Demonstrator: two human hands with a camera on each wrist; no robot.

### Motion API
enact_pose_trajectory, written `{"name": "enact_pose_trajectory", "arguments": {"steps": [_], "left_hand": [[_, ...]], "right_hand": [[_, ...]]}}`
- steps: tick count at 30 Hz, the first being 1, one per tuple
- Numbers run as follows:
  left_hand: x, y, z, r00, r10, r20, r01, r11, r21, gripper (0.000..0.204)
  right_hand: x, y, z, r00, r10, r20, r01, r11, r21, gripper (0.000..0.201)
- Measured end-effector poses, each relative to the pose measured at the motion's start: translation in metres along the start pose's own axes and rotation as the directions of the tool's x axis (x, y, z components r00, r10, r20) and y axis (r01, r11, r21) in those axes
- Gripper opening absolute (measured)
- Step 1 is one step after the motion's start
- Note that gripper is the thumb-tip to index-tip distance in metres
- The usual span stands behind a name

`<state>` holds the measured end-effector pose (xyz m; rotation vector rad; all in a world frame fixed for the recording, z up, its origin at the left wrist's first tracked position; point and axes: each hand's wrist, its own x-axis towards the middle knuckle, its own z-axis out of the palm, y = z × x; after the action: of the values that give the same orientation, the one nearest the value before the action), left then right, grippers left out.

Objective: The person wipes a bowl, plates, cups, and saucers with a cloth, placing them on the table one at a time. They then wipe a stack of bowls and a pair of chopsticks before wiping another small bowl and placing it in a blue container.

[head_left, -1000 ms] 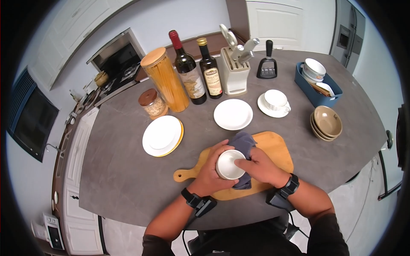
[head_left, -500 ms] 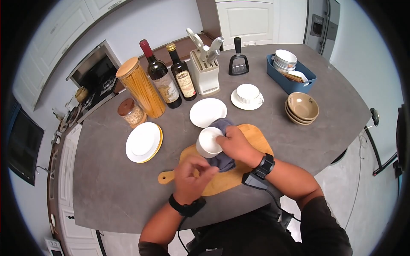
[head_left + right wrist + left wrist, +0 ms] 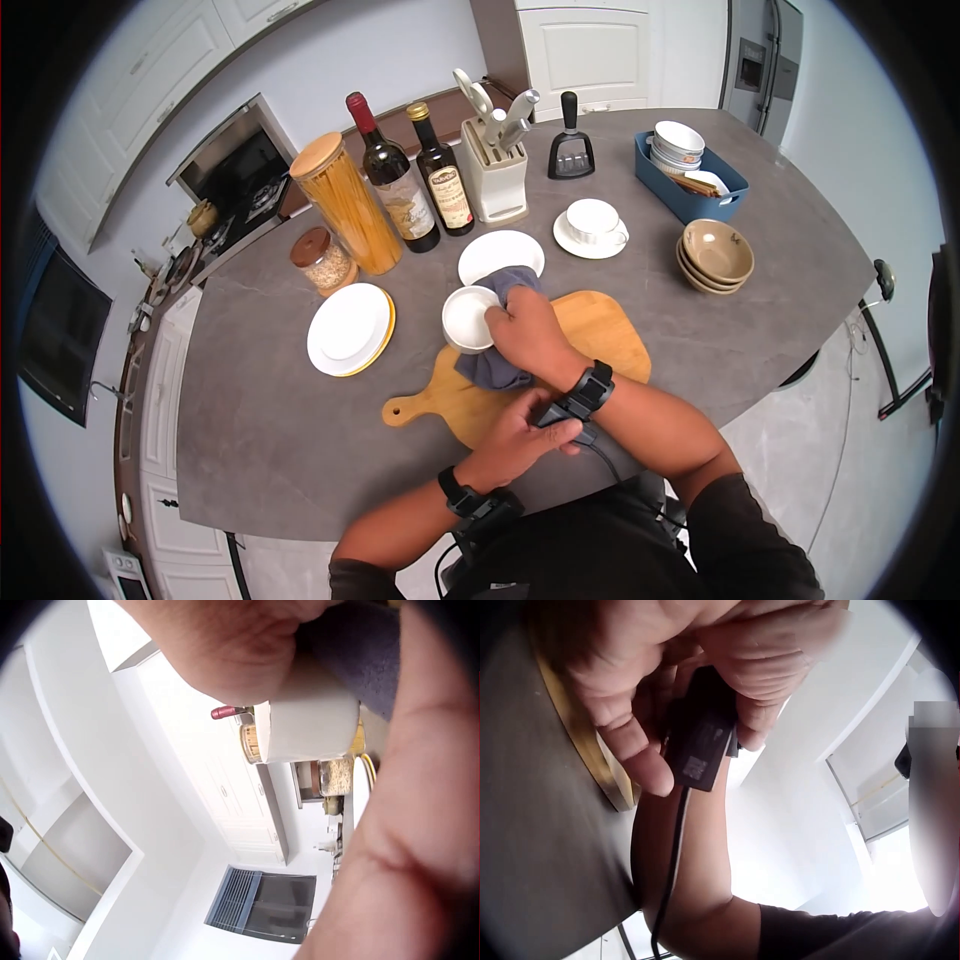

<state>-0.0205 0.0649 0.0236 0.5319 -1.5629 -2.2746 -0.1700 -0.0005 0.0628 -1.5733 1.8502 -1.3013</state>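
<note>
My right hand (image 3: 532, 335) grips a white cup (image 3: 468, 318) by its rim with a dark grey cloth (image 3: 490, 370), above the upper left part of a wooden cutting board (image 3: 610, 335). In the right wrist view the cup's side (image 3: 311, 720) shows beside the purple-grey cloth (image 3: 356, 652). My left hand (image 3: 515, 440) is at the right wrist, with fingers and thumb around the black device (image 3: 701, 739) on the wristband, a cable hanging from it. The cup's inside looks white and bare.
Stacked plates (image 3: 345, 330) stand left, a white plate (image 3: 500, 255) behind the cloth. Farther back are a pasta jar (image 3: 350, 210), two bottles, a knife block (image 3: 495, 180), and a cup on a saucer (image 3: 592, 240). Brown bowls (image 3: 715, 255) and a blue basket (image 3: 690, 195) are right.
My left hand has let go of the cup and moved down and right to the device at my right wrist. The right hand has carried the cup and cloth left, toward the stacked plates.
</note>
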Motion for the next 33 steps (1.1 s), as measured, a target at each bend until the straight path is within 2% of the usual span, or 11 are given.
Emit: {"name": "enact_pose_trajectory", "arguments": {"steps": [8,10,11,13,16,20,24,27,29,31,33], "left_hand": [[0.004,0.004,0.004,1.000,0.018,0.009,-0.016,0.981,-0.191,0.036],[0.005,0.004,0.002,1.000,0.007,0.011,-0.004,0.979,-0.203,0.035],[0.005,0.003,0.001,1.000,-0.005,0.016,0.008,0.977,-0.214,0.034],[0.006,0.003,0.000,1.000,-0.006,0.023,0.011,0.977,-0.213,0.034],[0.007,0.004,-0.001,0.999,-0.012,0.030,0.018,0.978,-0.206,0.034],[0.008,0.004,-0.005,0.998,-0.059,0.017,0.061,0.990,-0.129,0.037],[-0.001,0.017,-0.011,0.997,-0.045,-0.062,0.046,0.999,0.016,0.034],[-0.012,0.039,-0.030,0.989,-0.134,-0.064,0.141,0.983,0.115,0.024],[-0.017,0.054,-0.040,0.961,-0.034,-0.275,0.077,0.986,0.146,0.025],[-0.017,0.061,-0.051,0.855,0.120,-0.504,-0.063,0.990,0.129,0.031],[-0.018,0.058,-0.074,0.795,0.210,-0.569,-0.154,0.977,0.146,0.031]], "right_hand": [[0.008,0.016,0.014,0.993,0.114,0.021,-0.116,0.978,0.176,0.032],[0.012,0.020,0.020,0.963,0.244,0.114,-0.269,0.874,0.405,0.032],[0.013,0.019,0.021,0.963,0.244,0.115,-0.270,0.873,0.405,0.032],[0.014,0.016,0.022,0.944,0.272,0.185,-0.327,0.712,0.622,0.033],[0.015,0.015,0.022,0.935,0.264,0.238,-0.356,0.667,0.655,0.035],[0.012,0.014,0.013,0.902,0.287,0.322,-0.431,0.611,0.664,0.034],[0.016,0.029,0.000,0.938,0.235,0.255,-0.340,0.772,0.537,0.032],[0.017,0.045,-0.010,0.975,0.149,0.167,-0.209,0.872,0.443,0.029],[0.013,0.047,-0.018,0.974,0.139,0.179,-0.169,0.972,0.164,0.026],[0.003,0.037,-0.025,0.978,0.126,0.169,-0.151,0.979,0.140,0.027],[-0.001,0.030,-0.029,0.980,0.112,0.165,-0.133,0.984,0.122,0.029]]}}
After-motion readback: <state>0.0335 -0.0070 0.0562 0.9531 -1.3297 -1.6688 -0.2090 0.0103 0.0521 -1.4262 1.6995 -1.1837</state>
